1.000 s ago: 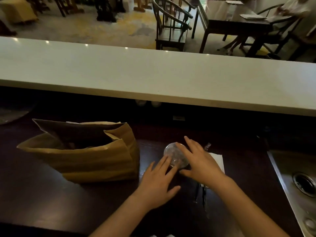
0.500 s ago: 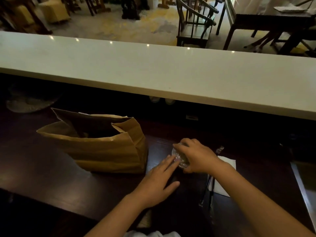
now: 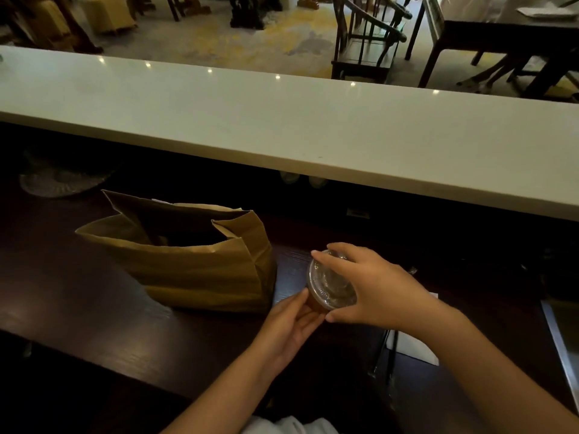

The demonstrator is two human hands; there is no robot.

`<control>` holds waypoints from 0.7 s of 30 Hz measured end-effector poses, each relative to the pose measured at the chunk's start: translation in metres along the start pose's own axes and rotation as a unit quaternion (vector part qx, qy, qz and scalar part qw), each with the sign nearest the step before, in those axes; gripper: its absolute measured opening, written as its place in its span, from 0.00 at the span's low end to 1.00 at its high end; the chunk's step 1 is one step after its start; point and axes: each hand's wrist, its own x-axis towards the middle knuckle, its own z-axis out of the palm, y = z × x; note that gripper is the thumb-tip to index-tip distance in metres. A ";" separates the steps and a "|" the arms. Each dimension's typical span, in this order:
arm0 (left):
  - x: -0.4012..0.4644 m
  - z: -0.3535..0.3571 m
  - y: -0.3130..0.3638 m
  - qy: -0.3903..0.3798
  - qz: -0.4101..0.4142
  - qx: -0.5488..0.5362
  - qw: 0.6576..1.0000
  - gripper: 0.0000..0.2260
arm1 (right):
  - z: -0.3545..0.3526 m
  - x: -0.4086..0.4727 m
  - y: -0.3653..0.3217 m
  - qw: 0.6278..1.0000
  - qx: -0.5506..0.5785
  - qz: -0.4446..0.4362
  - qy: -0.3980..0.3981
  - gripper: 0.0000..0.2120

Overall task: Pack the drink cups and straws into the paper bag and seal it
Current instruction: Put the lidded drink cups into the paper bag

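i see my right hand (image 3: 372, 286) arched over the drink cup (image 3: 329, 288), fingers and thumb clamped around its clear lid. my left hand (image 3: 291, 324) comes in palm-up from below, fingers cupped against the cup's amber side. the cup sits just right of the open paper bag (image 3: 200, 264) on the dark counter (image 3: 78, 308); dark straws (image 3: 388, 355) lie near my right wrist.

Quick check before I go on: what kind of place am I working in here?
Likely a café or tea shop, seen from behind the service counter: a raised white counter faces a seating area with wooden chairs, and both hands hold a lidded drink cup beside an open paper bag.
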 end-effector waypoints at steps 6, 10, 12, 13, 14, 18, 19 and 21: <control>-0.019 0.003 0.012 -0.016 0.024 -0.012 1.000 0.18 | -0.029 -0.006 -0.016 0.999 -0.001 -0.044 0.006 0.42; -0.038 -0.005 0.033 -0.057 0.032 -0.005 0.998 0.25 | -0.056 -0.016 -0.029 0.997 -0.010 -0.069 0.042 0.40; -0.052 -0.011 0.047 -0.089 0.045 0.015 0.995 0.25 | -0.071 -0.019 -0.039 0.994 -0.020 -0.081 0.066 0.39; -0.059 -0.014 0.054 -0.105 0.053 0.023 0.993 0.26 | -0.078 -0.020 -0.045 0.993 -0.025 -0.087 0.077 0.38; -0.067 -0.016 0.062 -0.121 0.059 0.032 0.990 0.26 | -0.083 -0.020 -0.051 0.992 -0.028 -0.093 0.084 0.38; -0.100 -0.025 0.092 -0.157 0.073 0.134 0.976 0.27 | -0.102 -0.021 -0.075 0.987 -0.029 -0.121 0.104 0.38; -0.109 -0.028 0.102 -0.152 0.096 0.192 0.965 0.25 | -0.108 -0.021 -0.081 0.986 -0.020 -0.126 0.107 0.38; -0.130 -0.040 0.127 -0.130 0.222 0.338 0.905 0.21 | -0.121 -0.016 -0.093 0.984 0.013 -0.138 0.109 0.39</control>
